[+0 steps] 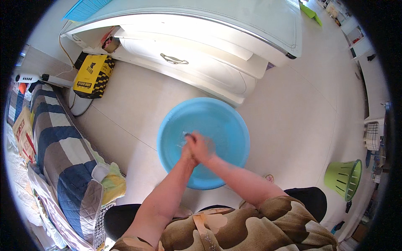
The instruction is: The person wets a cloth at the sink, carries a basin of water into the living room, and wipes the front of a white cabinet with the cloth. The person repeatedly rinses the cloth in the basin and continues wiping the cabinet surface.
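A round blue plastic basin [230, 125] with water in it stands on the floor before me. My left hand [187, 152] and my right hand [202, 147] are pressed together over the basin, left of its middle. The right hand is blurred and covers much of the left. A small dark item [189, 136], perhaps wet cloth, pokes out at the top of the closed hands. Its shape is mostly hidden. Bright splashes show in the water just left of the fingers.
A white drawer unit [150, 58] stands beyond the basin. At left are a yellow and black box [92, 73] and a sofa with a checked quilted cover [70, 150]. A green slotted plastic basket [337, 178] lies tipped to the right.
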Action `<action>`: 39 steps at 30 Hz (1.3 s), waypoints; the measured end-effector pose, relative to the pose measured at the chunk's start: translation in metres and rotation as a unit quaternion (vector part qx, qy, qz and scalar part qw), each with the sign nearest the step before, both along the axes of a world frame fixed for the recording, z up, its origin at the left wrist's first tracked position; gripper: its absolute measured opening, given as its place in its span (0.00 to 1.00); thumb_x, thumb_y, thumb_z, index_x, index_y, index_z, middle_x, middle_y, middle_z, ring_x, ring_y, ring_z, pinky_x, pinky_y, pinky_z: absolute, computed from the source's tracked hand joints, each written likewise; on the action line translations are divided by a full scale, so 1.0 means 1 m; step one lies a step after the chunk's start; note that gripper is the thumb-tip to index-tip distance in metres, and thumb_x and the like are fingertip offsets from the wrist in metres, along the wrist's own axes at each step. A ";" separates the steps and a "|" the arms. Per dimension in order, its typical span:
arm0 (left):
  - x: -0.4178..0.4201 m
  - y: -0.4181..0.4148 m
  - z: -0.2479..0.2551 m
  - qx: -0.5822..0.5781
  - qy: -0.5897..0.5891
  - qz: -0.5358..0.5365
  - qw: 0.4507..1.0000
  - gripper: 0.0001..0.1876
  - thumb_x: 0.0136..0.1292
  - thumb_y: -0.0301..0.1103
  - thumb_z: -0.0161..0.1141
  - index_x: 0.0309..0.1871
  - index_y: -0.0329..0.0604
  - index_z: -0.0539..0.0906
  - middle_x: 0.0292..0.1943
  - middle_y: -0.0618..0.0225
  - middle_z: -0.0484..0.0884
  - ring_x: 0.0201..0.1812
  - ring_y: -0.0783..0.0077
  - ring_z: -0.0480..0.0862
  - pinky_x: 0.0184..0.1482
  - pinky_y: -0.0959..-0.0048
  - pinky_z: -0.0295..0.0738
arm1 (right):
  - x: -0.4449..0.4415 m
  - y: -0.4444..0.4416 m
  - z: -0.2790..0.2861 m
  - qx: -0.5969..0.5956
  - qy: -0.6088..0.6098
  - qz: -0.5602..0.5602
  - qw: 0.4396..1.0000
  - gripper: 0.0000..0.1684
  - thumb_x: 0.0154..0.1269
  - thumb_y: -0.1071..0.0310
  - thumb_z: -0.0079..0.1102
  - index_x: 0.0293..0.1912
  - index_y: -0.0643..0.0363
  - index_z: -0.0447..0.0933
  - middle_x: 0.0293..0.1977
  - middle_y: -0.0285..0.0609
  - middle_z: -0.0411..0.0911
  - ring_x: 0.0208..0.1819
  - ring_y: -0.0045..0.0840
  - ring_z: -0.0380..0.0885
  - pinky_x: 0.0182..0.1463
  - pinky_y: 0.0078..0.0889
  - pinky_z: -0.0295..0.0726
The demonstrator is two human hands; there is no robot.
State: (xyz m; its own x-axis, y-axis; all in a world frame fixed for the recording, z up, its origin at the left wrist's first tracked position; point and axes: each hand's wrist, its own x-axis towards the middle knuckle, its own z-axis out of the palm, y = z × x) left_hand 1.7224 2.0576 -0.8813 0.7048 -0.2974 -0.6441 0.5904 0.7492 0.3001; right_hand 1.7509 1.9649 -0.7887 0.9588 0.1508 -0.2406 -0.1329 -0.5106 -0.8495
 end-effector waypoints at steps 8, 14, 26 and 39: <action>0.009 0.002 0.034 0.228 0.209 -0.009 0.951 0.32 0.68 0.65 0.43 0.52 0.41 0.75 0.50 0.62 0.79 0.53 0.60 0.78 0.57 0.56 0.72 | 0.001 -0.056 -0.085 -0.148 0.139 -0.053 0.978 0.20 0.67 0.53 0.51 0.44 0.61 0.77 0.40 0.55 0.80 0.46 0.49 0.78 0.50 0.46 0.76; -0.016 0.019 0.021 0.101 0.110 0.022 0.989 0.31 0.66 0.66 0.46 0.51 0.46 0.75 0.47 0.64 0.79 0.48 0.62 0.78 0.54 0.59 0.73 | -0.034 0.025 0.025 0.113 -0.008 0.085 0.990 0.16 0.63 0.54 0.57 0.37 0.58 0.78 0.32 0.54 0.80 0.36 0.47 0.79 0.43 0.45 0.77; 0.016 -0.017 0.059 0.236 0.216 -0.050 0.946 0.34 0.70 0.64 0.37 0.57 0.41 0.73 0.55 0.60 0.77 0.56 0.57 0.77 0.59 0.50 0.71 | 0.007 -0.072 -0.095 -0.157 0.139 -0.043 0.977 0.22 0.69 0.50 0.48 0.44 0.61 0.75 0.40 0.58 0.79 0.43 0.53 0.78 0.49 0.51 0.74; 0.015 -0.022 0.037 0.065 0.028 0.007 0.997 0.25 0.72 0.56 0.45 0.59 0.45 0.72 0.54 0.61 0.77 0.53 0.61 0.78 0.56 0.57 0.73 | 0.029 -0.042 -0.025 -0.129 0.036 -0.001 0.991 0.21 0.68 0.50 0.50 0.38 0.60 0.77 0.34 0.57 0.80 0.38 0.52 0.79 0.43 0.51 0.77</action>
